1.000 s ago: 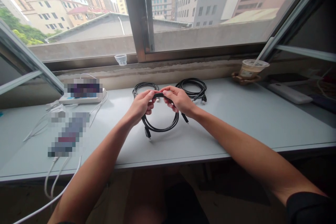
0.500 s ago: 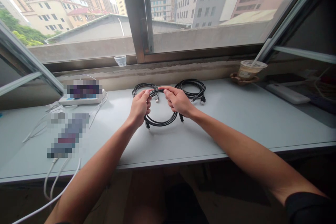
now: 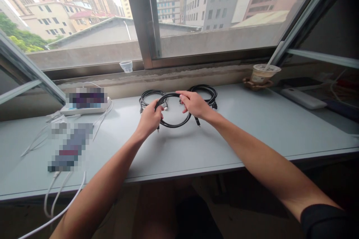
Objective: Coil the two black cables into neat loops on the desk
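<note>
A black cable is wound in a round coil and held over the desk in front of me. My left hand is closed round the coil's left side. On the upper right of the coil, my right hand grips it with curled fingers, the index finger lying along the top. One black plug sticks out below my right hand, and a second plug shows under my left. Behind the hands lie another black cable coil at left and a third coil at right, both partly covered.
On the left of the desk are a white power strip, a blurred-out dark device and white cords. A drink cup in a cardboard holder stands back right. A small clear cup sits on the sill.
My hands have moved apart along the coil, the left one down its side. The coil looks rounder, and its lower edge has risen a little. The view has shifted slightly.
</note>
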`<state>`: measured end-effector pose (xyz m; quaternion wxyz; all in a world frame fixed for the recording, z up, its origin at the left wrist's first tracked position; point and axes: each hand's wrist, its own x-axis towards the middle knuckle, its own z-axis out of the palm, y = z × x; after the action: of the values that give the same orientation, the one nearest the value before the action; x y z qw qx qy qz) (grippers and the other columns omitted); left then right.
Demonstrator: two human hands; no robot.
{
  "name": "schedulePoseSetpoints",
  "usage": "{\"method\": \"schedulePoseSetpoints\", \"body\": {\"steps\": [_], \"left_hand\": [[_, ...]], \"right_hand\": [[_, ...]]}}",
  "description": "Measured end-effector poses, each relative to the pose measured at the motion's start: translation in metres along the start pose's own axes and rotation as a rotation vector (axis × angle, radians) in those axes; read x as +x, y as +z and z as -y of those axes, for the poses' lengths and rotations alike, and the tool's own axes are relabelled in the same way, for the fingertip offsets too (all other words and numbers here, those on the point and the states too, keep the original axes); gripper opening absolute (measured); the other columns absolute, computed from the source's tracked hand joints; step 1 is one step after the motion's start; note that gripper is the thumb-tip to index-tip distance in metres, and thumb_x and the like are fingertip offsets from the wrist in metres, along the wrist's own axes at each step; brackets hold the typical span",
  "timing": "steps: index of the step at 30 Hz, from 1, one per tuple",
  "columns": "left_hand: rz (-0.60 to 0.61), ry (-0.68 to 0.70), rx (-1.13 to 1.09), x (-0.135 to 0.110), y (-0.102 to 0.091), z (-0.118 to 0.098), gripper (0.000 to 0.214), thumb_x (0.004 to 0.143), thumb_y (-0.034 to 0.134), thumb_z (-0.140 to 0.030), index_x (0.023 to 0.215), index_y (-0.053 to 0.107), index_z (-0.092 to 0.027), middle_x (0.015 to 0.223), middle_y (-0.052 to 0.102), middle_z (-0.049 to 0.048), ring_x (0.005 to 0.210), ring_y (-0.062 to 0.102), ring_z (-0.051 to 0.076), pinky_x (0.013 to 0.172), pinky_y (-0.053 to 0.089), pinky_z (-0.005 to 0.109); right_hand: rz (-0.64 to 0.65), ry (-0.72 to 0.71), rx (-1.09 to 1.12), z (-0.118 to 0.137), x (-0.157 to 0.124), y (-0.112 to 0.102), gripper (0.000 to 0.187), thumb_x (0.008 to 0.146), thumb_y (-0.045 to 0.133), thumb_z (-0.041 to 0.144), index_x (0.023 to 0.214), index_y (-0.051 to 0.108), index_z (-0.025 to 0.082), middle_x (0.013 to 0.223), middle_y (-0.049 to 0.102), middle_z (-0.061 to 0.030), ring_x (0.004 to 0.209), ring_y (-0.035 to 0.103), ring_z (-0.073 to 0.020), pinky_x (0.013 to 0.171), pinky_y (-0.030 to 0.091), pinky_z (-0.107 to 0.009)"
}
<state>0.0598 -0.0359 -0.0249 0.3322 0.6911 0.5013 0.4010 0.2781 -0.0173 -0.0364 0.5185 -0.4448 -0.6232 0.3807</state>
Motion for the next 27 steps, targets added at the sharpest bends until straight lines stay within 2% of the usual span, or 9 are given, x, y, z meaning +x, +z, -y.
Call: {"method": "schedulePoseSetpoints", "body": {"steps": [3, 6, 9, 12, 15, 17, 22, 25, 27], "left_hand": [[0.027, -0.025, -0.001, 0.002, -0.002, 0.002, 0.012, 0.096, 0.059, -0.028, 0.093, 0.066, -0.019, 0.066, 0.061, 0.0008, 0.058, 0.055, 0.014, 0.054, 0.042, 0.024], [0.089, -0.087, -0.132, 0.003, -0.004, -0.002, 0.025, 0.097, 0.062, -0.041, 0.105, 0.066, -0.018, 0.086, 0.068, 0.0049, 0.067, 0.062, 0.014, 0.056, 0.051, 0.023], [0.07, -0.122, -0.264, 0.002, -0.005, -0.008, 0.043, 0.1, 0.056, -0.052, 0.125, 0.063, -0.018, 0.113, 0.067, 0.0102, 0.083, 0.069, 0.017, 0.063, 0.059, 0.028], [0.045, -0.119, -0.241, 0.001, -0.008, -0.01, 0.045, 0.101, 0.053, -0.052, 0.127, 0.064, -0.016, 0.116, 0.068, 0.0126, 0.09, 0.07, 0.019, 0.065, 0.059, 0.027], [0.056, -0.102, -0.167, 0.002, -0.009, -0.008, 0.039, 0.097, 0.061, -0.045, 0.122, 0.066, -0.016, 0.116, 0.071, 0.013, 0.09, 0.071, 0.019, 0.063, 0.057, 0.025], [0.064, -0.095, -0.123, 0.003, -0.009, -0.005, 0.035, 0.095, 0.062, -0.041, 0.119, 0.067, -0.016, 0.115, 0.072, 0.0129, 0.087, 0.072, 0.018, 0.06, 0.055, 0.024], [0.072, -0.072, -0.003, 0.004, -0.01, 0.002, 0.033, 0.095, 0.058, -0.04, 0.115, 0.07, -0.016, 0.11, 0.075, 0.0117, 0.084, 0.074, 0.02, 0.057, 0.051, 0.024], [0.048, -0.053, 0.076, 0.006, -0.015, 0.006, 0.032, 0.096, 0.056, -0.041, 0.11, 0.072, -0.017, 0.106, 0.077, 0.0108, 0.083, 0.074, 0.021, 0.063, 0.05, 0.027], [0.005, -0.036, 0.142, 0.012, -0.02, 0.011, 0.031, 0.096, 0.056, -0.041, 0.107, 0.073, -0.017, 0.104, 0.078, 0.0104, 0.086, 0.073, 0.022, 0.072, 0.052, 0.03]], "right_hand": [[0.03, -0.067, -0.141, -0.002, 0.0, -0.003, 0.029, 0.094, 0.071, 0.04, 0.114, 0.076, 0.02, 0.079, 0.064, -0.0035, 0.058, 0.052, -0.013, 0.049, 0.05, -0.026], [0.014, -0.022, -0.13, -0.007, 0.008, -0.012, 0.024, 0.097, 0.067, 0.042, 0.103, 0.072, 0.019, 0.072, 0.058, -0.0015, 0.054, 0.05, -0.0127, 0.048, 0.044, -0.026], [-0.152, 0.044, -0.05, -0.016, 0.025, -0.039, 0.023, 0.097, 0.065, 0.042, 0.089, 0.063, 0.021, 0.07, 0.05, 0.0007, 0.051, 0.047, -0.0117, 0.043, 0.037, -0.024], [-0.419, 0.133, -0.035, -0.027, 0.042, -0.075, 0.023, 0.098, 0.061, 0.039, 0.084, 0.057, 0.022, 0.071, 0.049, 0.0011, 0.051, 0.047, -0.0111, 0.041, 0.032, -0.021], [-0.618, 0.199, -0.096, -0.037, 0.049, -0.104, 0.021, 0.101, 0.05, 0.03, 0.083, 0.055, 0.022, 0.069, 0.048, 0.0014, 0.055, 0.054, -0.0136, 0.045, 0.041, -0.023], [-0.635, 0.243, -0.201, -0.044, 0.049, -0.114, 0.024, 0.101, 0.045, 0.026, 0.082, 0.058, 0.021, 0.069, 0.051, -0.0013, 0.059, 0.059, -0.0176, 0.053, 0.052, -0.03], [-0.631, 0.205, -0.73, -0.061, 0.044, -0.124, 0.029, 0.095, 0.051, 0.023, 0.108, 0.075, 0.012, 0.092, 0.072, -0.0202, 0.097, 0.072, -0.0354, 0.092, 0.058, -0.051], [-0.617, 0.137, -0.876, -0.072, 0.044, -0.129, 0.053, 0.089, 0.056, 0.021, 0.137, 0.068, 0.005, 0.119, 0.074, -0.0255, 0.122, 0.067, -0.0387, 0.11, 0.051, -0.052], [-0.558, 0.15, -0.902, -0.077, 0.044, -0.132, 0.06, 0.084, 0.058, 0.019, 0.141, 0.067, 0.004, 0.127, 0.072, -0.0255, 0.125, 0.065, -0.0378, 0.111, 0.05, -0.051]]}}
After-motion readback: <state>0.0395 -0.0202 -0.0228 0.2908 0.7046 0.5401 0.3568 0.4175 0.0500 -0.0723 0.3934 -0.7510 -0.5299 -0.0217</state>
